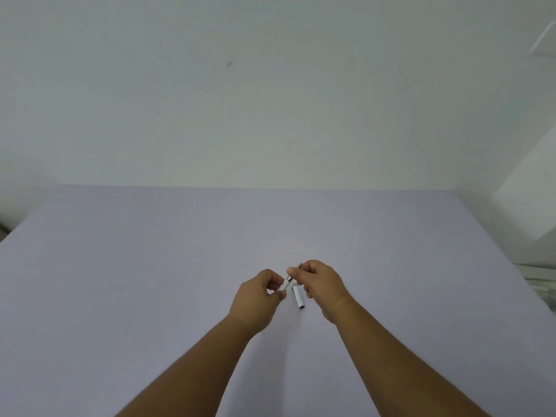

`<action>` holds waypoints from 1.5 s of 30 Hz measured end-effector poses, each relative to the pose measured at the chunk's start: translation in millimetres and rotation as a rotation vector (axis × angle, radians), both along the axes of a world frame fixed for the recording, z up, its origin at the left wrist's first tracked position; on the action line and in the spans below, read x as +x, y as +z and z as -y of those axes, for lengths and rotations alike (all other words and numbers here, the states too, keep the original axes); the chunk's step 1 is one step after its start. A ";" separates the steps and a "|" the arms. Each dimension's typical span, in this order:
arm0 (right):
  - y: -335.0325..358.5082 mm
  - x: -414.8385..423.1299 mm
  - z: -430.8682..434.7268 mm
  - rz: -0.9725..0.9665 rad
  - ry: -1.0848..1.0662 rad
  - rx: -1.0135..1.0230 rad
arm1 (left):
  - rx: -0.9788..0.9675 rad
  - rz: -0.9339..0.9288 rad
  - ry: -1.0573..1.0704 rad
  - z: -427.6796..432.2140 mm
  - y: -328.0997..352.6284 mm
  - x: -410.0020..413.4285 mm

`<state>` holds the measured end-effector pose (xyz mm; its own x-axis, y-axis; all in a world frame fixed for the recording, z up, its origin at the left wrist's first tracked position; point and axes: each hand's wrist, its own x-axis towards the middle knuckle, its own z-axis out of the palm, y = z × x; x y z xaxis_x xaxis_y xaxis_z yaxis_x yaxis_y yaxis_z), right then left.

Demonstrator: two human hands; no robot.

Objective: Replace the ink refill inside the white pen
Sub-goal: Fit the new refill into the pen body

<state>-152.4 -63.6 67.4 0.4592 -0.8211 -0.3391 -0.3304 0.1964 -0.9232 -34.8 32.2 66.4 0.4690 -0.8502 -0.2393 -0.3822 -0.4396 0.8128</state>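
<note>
— Two bare forearms reach up from the near edge over a pale lilac table (120, 281); what are the hands doing?

— Both are curled in pinch grips and meet above the middle of the tabletop. The left hand (258, 299) has its fingers folded in, thumb and fingertips nipped on the white barrel of the white pen (284, 285), whose lower end is hidden inside the fist.

— And the other one?

— The right hand (323, 285) is also nearly closed, thumb and forefinger pressed together on the upper part of the same pen. A slim metal section shows in the gap between the two hands, and a dark tip pokes out past the right fingers, pointing up and away. The pen slants from lower left to upper right, lifted off the surface.

— Is that the refill showing?

— Hard to say; the piece is small and soft in focus, so it may be the grip section or the refill itself.

— Anything lying on the table?

— A white pen cap (298, 297) lies just below the hands, between the two wrists, its dark open end toward the camera. It appears to be touched by neither hand, though the right fingers hang close over its far end.

— And beyond?

— Bare tabletop runs back to a plain pale wall (270, 85), with a white cabinet (529, 200) at the right edge.
</note>
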 end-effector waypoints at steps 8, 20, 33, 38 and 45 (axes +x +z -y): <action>1.8 2.4 -2.0 -0.079 -0.004 -0.012 | 0.007 0.079 -0.025 -1.5 2.7 -2.9; 6.5 3.3 -4.1 -0.004 -0.037 0.042 | -0.012 0.114 -0.019 2.0 12.5 -2.1; 9.0 2.1 0.5 0.063 -0.032 0.079 | -0.001 0.125 -0.030 6.9 14.6 0.0; 9.4 2.3 0.9 0.003 -0.058 0.098 | 0.001 0.119 -0.035 7.8 14.2 -0.7; 10.8 0.7 1.3 -0.019 -0.056 0.097 | 0.003 0.124 -0.049 7.5 16.0 -1.1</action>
